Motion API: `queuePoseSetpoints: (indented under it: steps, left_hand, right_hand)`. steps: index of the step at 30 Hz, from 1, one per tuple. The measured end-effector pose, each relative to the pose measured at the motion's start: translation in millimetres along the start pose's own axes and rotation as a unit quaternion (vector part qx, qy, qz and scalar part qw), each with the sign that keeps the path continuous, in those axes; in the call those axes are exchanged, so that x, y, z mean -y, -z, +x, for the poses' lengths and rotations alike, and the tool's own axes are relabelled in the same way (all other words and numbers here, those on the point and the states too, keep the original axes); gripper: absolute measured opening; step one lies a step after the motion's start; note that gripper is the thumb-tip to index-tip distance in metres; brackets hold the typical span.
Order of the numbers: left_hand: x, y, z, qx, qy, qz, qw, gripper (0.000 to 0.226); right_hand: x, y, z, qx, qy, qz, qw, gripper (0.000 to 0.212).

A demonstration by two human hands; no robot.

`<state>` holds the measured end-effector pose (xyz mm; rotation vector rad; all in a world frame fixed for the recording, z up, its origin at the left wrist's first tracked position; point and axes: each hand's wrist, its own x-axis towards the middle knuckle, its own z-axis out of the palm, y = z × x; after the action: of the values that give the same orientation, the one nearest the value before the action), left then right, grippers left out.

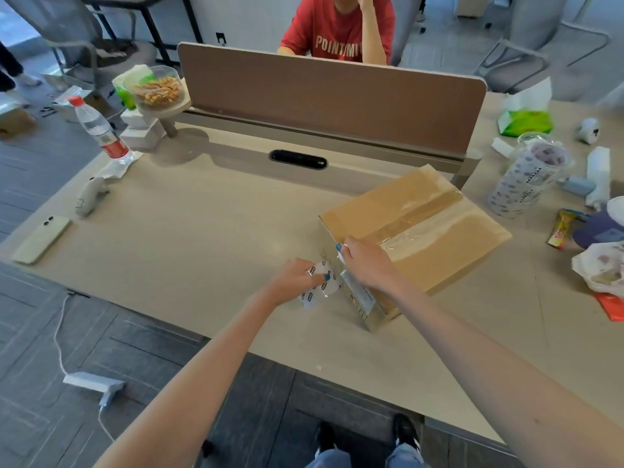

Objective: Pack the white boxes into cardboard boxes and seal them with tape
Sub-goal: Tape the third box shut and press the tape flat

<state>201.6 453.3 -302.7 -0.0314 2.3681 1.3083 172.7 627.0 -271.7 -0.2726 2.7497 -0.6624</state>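
Note:
A closed cardboard box (435,251) lies on the beige table (202,251), right of centre, with clear tape (418,231) running along its top seam and down its near end. My left hand (297,280) grips a roll of clear printed tape (319,285) just left of the box's near end. My right hand (366,265) rests on the box's near top edge, fingers curled over the tape there; a thin white tool seems to be in its grip. No white boxes are visible by the cardboard box.
A phone (42,238), a grey controller (88,196) and a water bottle (101,131) sit at the left. A snack bowl (157,89) stands by the brown divider (324,96). Tissues, a printed cup (526,180) and wrappers crowd the right. A person in red sits behind.

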Motion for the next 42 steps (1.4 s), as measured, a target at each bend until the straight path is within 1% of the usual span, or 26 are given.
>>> queuePoseSetpoints:
  steps: [3,6,8,11,14,16,17,19,21,23,25,26,27,30,33,35,39,42]
  left_hand:
    - [0,-1,-2,-0.043,0.004,0.072,0.996,0.056]
    - [18,-2,-10,-0.074,0.051,0.167,0.982,0.058]
    - [25,-4,-14,-0.093,0.079,0.195,0.973,0.063]
    - [23,-7,-10,-0.089,0.087,0.220,0.968,0.061]
    - [26,-5,-9,-0.089,0.079,0.202,0.972,0.054]
    - [29,-5,-11,-0.082,0.053,0.184,0.978,0.045]
    - [30,-5,-12,-0.078,0.035,0.177,0.981,0.039]
    - [32,-4,-9,-0.068,-0.002,0.154,0.986,0.027]
    - [34,-2,-4,-0.054,-0.015,0.109,0.992,0.017]
    - [36,0,-2,-0.043,-0.009,0.065,0.997,0.018]
    - [36,3,-2,-0.035,-0.008,0.042,0.998,0.020]
    - [36,4,-1,-0.031,-0.008,0.038,0.999,0.020]
    - [36,5,-1,-0.028,-0.009,0.036,0.999,0.020]
    - [35,7,0,-0.025,-0.008,0.036,0.999,0.019]
    - [33,8,-1,-0.027,-0.006,0.050,0.998,0.016]
    - [32,8,-3,-0.033,-0.011,0.060,0.998,0.016]
    - [31,7,-2,-0.043,-0.011,0.095,0.995,0.018]
    - [27,6,-3,-0.055,-0.006,0.125,0.991,0.023]
  right_hand:
    - [0,0,0,-0.003,-0.009,0.008,1.000,0.028]
    - [0,1,-1,0.002,-0.017,0.011,1.000,0.027]
    - [1,2,-2,0.005,-0.018,0.008,1.000,0.027]
    - [2,6,0,0.017,-0.033,0.020,0.999,0.027]
    - [-1,11,0,0.002,-0.034,0.072,0.997,0.027]
    - [-4,11,-5,-0.013,-0.029,0.152,0.988,0.025]
    - [-4,11,-8,-0.015,-0.030,0.175,0.984,0.025]
    - [-3,10,-14,-0.011,-0.025,0.169,0.985,0.028]
    - [0,10,-19,0.022,-0.030,0.145,0.989,0.031]
    - [4,11,-24,0.070,-0.038,0.137,0.987,0.032]
    - [8,11,-28,0.091,-0.034,0.103,0.990,0.017]
    - [10,10,-29,0.085,-0.027,0.075,0.993,0.011]
    - [12,9,-30,0.073,-0.019,0.040,0.996,0.010]
    - [22,6,-32,0.046,0.015,-0.086,0.995,0.016]
    - [33,1,-33,0.025,0.053,-0.196,0.979,0.019]
    - [39,-5,-30,0.020,0.062,-0.245,0.967,0.019]
    - [48,-15,-22,0.029,0.039,-0.319,0.946,0.020]
    - [51,-18,-22,0.043,0.063,-0.383,0.921,0.025]
